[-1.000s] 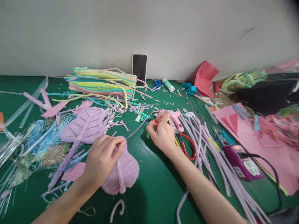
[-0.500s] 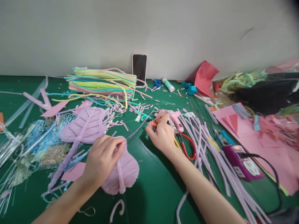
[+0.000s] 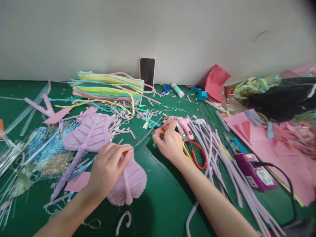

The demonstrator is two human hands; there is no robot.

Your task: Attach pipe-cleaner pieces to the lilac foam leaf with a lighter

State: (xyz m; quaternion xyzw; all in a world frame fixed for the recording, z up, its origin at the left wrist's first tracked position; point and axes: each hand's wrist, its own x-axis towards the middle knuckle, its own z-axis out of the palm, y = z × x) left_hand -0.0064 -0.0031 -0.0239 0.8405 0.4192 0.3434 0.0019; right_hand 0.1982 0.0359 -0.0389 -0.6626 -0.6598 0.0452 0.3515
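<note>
My left hand [image 3: 108, 168], closed in a pinch, grips the upper edge of a lilac pipe-cleaner leaf panel [image 3: 138, 179] with a scalloped rim and a raised middle rib. A thin lilac strand [image 3: 148, 135] slants up from its top toward my right hand. My right hand [image 3: 169, 140] has its fingers closed at a small orange thing [image 3: 161, 131], mostly hidden by the fingers. Beside that hand lie a pink glue gun [image 3: 186, 127] and red-handled scissors [image 3: 198, 156]. Left of my left hand rests a finished-looking lilac leaf fan [image 3: 92, 131] with a wrapped handle.
A pile of coloured pipe cleaners [image 3: 106, 89] lies at the back, near a propped phone [image 3: 147, 74]. Lilac stems [image 3: 234, 171] and a purple power box [image 3: 256, 172] with a cord are at right. Blue tassels [image 3: 46, 144] lie left; a curled lilac piece [image 3: 124, 220] lies in front.
My right hand has shifted very slightly left. My left hand and the leaf panel stay in place.
</note>
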